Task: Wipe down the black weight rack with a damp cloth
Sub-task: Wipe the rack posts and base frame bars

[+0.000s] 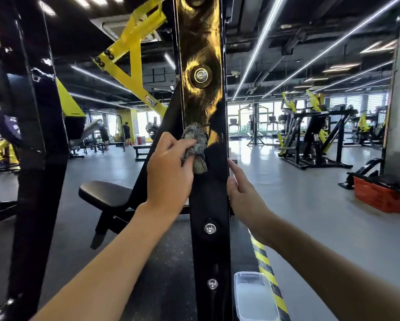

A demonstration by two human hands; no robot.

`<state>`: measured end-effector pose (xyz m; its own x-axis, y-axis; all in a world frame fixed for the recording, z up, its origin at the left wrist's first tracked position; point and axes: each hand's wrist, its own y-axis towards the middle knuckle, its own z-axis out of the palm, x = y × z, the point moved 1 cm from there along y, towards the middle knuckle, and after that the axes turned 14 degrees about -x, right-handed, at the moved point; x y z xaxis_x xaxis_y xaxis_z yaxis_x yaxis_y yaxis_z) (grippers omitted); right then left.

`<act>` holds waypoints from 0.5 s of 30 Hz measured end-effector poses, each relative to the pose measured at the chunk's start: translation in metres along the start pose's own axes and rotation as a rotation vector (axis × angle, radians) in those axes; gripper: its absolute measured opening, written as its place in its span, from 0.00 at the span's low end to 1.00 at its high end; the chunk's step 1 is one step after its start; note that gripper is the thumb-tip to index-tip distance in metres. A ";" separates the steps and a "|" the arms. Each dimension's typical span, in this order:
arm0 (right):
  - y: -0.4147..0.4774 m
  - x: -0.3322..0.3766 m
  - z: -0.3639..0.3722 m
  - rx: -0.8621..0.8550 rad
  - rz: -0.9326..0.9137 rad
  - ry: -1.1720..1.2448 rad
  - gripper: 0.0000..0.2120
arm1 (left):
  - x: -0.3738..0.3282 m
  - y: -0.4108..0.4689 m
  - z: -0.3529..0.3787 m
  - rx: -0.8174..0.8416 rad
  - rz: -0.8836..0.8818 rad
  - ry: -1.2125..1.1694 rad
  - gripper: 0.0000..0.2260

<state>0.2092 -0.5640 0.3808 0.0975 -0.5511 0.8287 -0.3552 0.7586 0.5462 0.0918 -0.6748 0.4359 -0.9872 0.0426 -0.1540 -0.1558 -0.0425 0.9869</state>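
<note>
Head view: the cloth (pixel 198 147) is pressed by the gripping left hand (pixel 169 170) on the tall, upright black weight rack (pixel 210 193), its right edge touched by the straight-fingered right hand (pixel 243 191).

A padded black bench (pixel 106 193) sits on the grey floor (pixel 310 205). Far behind it, windows (pixel 247 117) let in bright daylight, with treadmills (pixel 235 129) before them. Right of the bench stand yellow-and-black machines (pixel 310 140) and, nearer, a red crate (pixel 379 195). Above it, long light strips (pixel 310 49) cross the dark ceiling (pixel 275 19). A person (pixel 126 133) stands well behind the bench
</note>
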 end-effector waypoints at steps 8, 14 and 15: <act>0.010 -0.016 0.010 -0.012 -0.037 0.066 0.22 | 0.007 -0.024 -0.005 0.083 0.090 0.038 0.16; 0.007 -0.020 0.005 0.056 -0.003 0.035 0.21 | -0.003 -0.058 -0.007 0.169 0.119 0.018 0.18; 0.006 -0.021 0.005 0.057 -0.012 0.034 0.21 | -0.001 -0.061 -0.009 0.223 0.183 0.015 0.18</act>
<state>0.2008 -0.5494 0.3662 0.1330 -0.5469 0.8265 -0.4063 0.7306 0.5488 0.1023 -0.6816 0.3754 -0.9988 0.0393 0.0284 0.0348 0.1723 0.9844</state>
